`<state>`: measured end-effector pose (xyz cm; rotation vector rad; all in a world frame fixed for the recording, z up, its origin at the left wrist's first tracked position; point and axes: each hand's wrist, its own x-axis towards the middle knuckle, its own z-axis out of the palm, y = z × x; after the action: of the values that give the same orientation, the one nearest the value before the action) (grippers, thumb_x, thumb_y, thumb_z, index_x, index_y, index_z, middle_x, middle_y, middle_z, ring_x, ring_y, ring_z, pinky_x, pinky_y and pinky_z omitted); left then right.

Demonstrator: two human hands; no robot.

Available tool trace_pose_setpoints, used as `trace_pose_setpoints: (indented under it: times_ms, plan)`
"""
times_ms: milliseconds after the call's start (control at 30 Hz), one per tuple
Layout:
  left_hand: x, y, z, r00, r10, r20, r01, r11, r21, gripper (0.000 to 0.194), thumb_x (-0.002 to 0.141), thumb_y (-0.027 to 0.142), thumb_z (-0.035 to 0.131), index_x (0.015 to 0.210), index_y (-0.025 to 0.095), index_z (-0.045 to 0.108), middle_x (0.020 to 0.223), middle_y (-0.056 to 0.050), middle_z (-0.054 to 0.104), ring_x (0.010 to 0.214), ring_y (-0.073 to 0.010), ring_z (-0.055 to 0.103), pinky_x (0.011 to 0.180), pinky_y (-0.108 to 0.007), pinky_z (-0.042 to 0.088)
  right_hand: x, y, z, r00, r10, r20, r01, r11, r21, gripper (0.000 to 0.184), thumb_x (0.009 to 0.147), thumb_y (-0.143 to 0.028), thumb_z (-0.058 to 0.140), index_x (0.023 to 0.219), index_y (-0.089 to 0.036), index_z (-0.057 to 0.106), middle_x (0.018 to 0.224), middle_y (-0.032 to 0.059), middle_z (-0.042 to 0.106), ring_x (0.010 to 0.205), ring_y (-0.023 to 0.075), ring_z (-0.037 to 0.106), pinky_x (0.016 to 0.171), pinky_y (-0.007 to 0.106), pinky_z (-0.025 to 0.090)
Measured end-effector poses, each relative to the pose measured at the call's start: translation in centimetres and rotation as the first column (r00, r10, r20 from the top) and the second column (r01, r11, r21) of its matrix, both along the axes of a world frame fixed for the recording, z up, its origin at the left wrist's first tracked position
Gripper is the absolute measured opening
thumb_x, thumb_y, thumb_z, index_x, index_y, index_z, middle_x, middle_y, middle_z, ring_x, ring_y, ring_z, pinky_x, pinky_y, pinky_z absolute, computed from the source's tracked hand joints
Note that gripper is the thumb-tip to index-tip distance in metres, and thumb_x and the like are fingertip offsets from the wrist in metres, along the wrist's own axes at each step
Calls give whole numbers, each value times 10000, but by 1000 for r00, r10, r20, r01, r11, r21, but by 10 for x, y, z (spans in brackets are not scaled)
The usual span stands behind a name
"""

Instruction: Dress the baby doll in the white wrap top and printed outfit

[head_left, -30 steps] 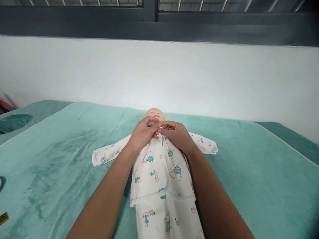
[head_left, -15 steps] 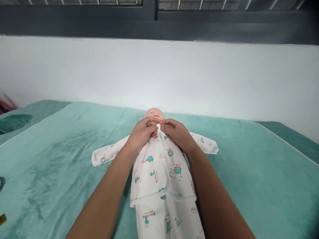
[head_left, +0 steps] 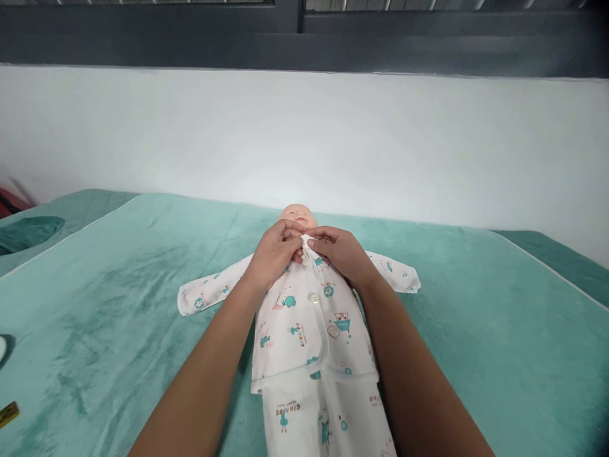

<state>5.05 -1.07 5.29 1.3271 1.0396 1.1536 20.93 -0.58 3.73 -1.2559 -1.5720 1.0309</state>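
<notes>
A baby doll (head_left: 297, 212) lies on its back, its head away from me, dressed in a white printed jacket (head_left: 290, 330) and matching trousers (head_left: 285, 425). The sleeves spread out to both sides. My left hand (head_left: 276, 252) pinches the jacket's front edge at the neck. From the other side my right hand (head_left: 337, 251) pinches the same collar, and the fingertips of both hands nearly meet. A button (head_left: 314, 298) shows fastened at mid-chest. Another button (head_left: 305, 259) is partly visible just below the fingers. What lies between the fingertips is mostly hidden.
A green plush cover (head_left: 476, 330) spreads beneath the doll. Behind it rises a white wall (head_left: 304, 139) under a dark window frame (head_left: 190, 38). At the left edge are a yellow and black label (head_left: 8, 414) and a white round object (head_left: 2, 348), cut off.
The fingers have shifted slightly at the collar, and the cloth there lies a little flatter. Both hands keep their pinch. The whole view has moved slightly.
</notes>
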Motion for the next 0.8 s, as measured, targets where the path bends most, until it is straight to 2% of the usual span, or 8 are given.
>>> trace_pose_setpoints:
  times_ms: [233, 400, 500, 700, 800]
  plan:
    - [1, -1, -4, 982, 115, -153, -98, 988, 118, 247, 719, 142, 530, 939, 176, 637, 602, 62, 563, 504, -81, 529, 527, -196, 428, -1, 2, -5, 999, -40, -29, 39, 999, -26, 243, 737, -346, 634, 929, -219, 711, 733, -22, 611, 631, 115, 482, 607, 248, 379]
    - [-1, -1, -4, 936, 159, -314, -105, 978, 183, 171, 753, 202, 550, 827, 172, 701, 603, 23, 618, 546, -104, 541, 591, -225, 421, 1, 0, -7, 996, -30, -83, 27, 999, -28, 256, 747, -343, 622, 953, -224, 715, 774, -10, 628, 650, 120, 495, 622, 253, 396]
    - [-2, -2, -2, 946, 133, -296, -85, 982, 168, 141, 782, 227, 551, 776, 169, 680, 630, 16, 612, 547, -102, 529, 587, -226, 414, 1, 0, -6, 996, -25, -86, 22, 999, -30, 239, 750, -343, 621, 936, -227, 716, 788, -7, 636, 642, 118, 491, 613, 255, 392]
    - [-4, -1, -1, 974, 29, -226, -7, 995, 97, 137, 820, 230, 528, 743, 173, 627, 653, 17, 563, 573, -100, 506, 590, -219, 402, -4, 1, -2, 991, -71, -111, 67, 997, -40, 220, 743, -358, 638, 886, -198, 684, 631, -30, 536, 577, 103, 441, 554, 242, 349]
    - [-7, 0, -1, 977, -34, -212, 45, 998, 49, 121, 824, 229, 529, 735, 178, 594, 659, 30, 528, 595, -97, 506, 604, -217, 393, -6, 1, -1, 993, -96, -67, 96, 995, -11, 217, 764, -395, 631, 839, -193, 658, 632, -30, 533, 579, 99, 436, 561, 241, 343]
